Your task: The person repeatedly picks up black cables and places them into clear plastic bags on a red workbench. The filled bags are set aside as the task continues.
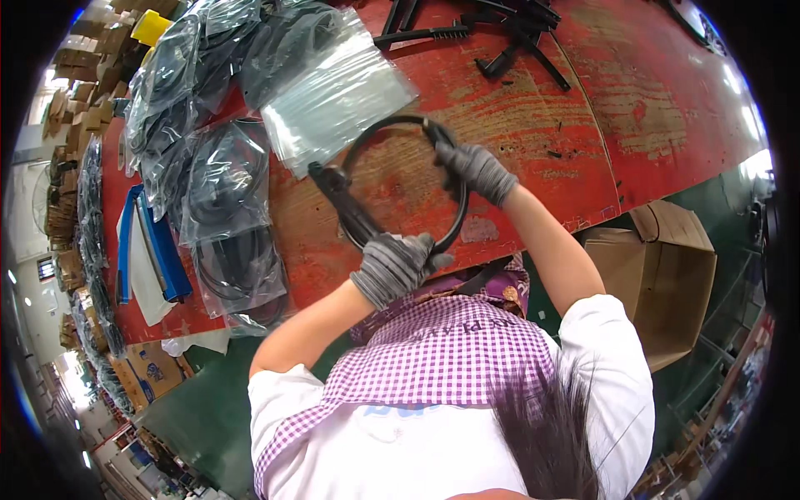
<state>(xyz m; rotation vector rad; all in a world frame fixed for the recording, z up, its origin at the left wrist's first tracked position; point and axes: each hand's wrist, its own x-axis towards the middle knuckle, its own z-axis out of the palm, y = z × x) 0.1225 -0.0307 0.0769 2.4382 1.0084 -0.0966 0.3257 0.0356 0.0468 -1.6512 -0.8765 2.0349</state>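
Note:
Both my hands wear grey knit gloves and hold a black ring-shaped piece [352,210] just above the red worktable [325,267]. It looks like a stiff hoop with a thicker, straight black section along its left side. My left hand [396,262] is closed around its lower edge. At the upper right of the hoop, my right hand [477,169] grips a thicker black part, slightly blurred. Beyond the hoop lies a stack of clear plastic bags [337,100]. To the left, a bagged black coil [225,179] rests near the table edge.
More bagged black coils [171,108] pile up at the far left. A blue holder [165,246] with white sheets stands before them. Several black plastic parts [521,37] and a black brush [425,36] lie at the back. An open cardboard box [679,292] sits right of me, below table level.

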